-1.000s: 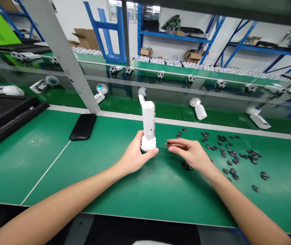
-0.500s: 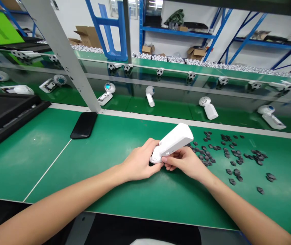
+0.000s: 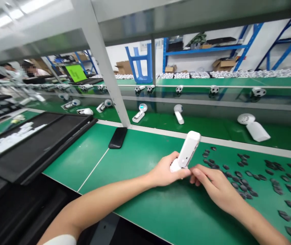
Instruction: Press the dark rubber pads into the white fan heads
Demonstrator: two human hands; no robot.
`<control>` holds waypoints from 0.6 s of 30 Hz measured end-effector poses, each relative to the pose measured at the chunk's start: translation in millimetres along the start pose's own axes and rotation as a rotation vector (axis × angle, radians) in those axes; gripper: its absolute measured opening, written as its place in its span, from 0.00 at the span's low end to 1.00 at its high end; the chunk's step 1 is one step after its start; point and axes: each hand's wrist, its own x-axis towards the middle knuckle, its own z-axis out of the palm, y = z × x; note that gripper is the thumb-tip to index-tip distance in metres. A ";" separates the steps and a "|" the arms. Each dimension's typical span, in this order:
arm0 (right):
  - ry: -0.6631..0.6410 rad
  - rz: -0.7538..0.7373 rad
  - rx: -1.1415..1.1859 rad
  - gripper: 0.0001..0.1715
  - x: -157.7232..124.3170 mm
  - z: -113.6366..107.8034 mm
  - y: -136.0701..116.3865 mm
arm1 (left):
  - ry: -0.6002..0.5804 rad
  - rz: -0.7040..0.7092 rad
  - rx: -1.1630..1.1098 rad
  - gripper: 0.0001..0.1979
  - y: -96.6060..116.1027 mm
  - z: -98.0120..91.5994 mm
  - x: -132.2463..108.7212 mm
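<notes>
A white plastic device [image 3: 189,149] stands tilted up in my left hand [image 3: 166,170], whose thumb and fingers wrap round its rounded lower end. Just right of that end is my right hand [image 3: 211,182], its thumb and fingers pinched together; what they hold, if anything, is too small to make out. Many small dark grey pieces [image 3: 243,187] lie scattered on the green table [image 3: 140,153] beyond and to the right of my right hand.
A black phone [image 3: 118,137] lies by the grey upright post [image 3: 109,64]. Black trays [image 3: 55,136] stand at the left, one with white parts. Past the pale table edge, white devices [image 3: 256,129] rest on a green conveyor. People [image 3: 30,69] are far back left.
The view has swung left and up, showing more trays and people. The white device is now more upright, and my right hand has come slightly away from it.
</notes>
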 end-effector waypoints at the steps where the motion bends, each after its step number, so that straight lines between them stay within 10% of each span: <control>1: 0.002 -0.028 -0.045 0.23 -0.7 -6.4 3.3 | 0.056 -0.027 0.017 0.19 -3.3 -2.7 5.1; 12: 0.244 0.015 -0.398 0.20 6.6 -72.9 48.5 | 0.360 -0.315 0.423 0.20 5.9 -84.3 166.2; 18: 0.170 -0.082 -0.521 0.15 5.8 -62.7 52.2 | 0.435 -0.270 0.735 0.19 14.1 -108.2 195.0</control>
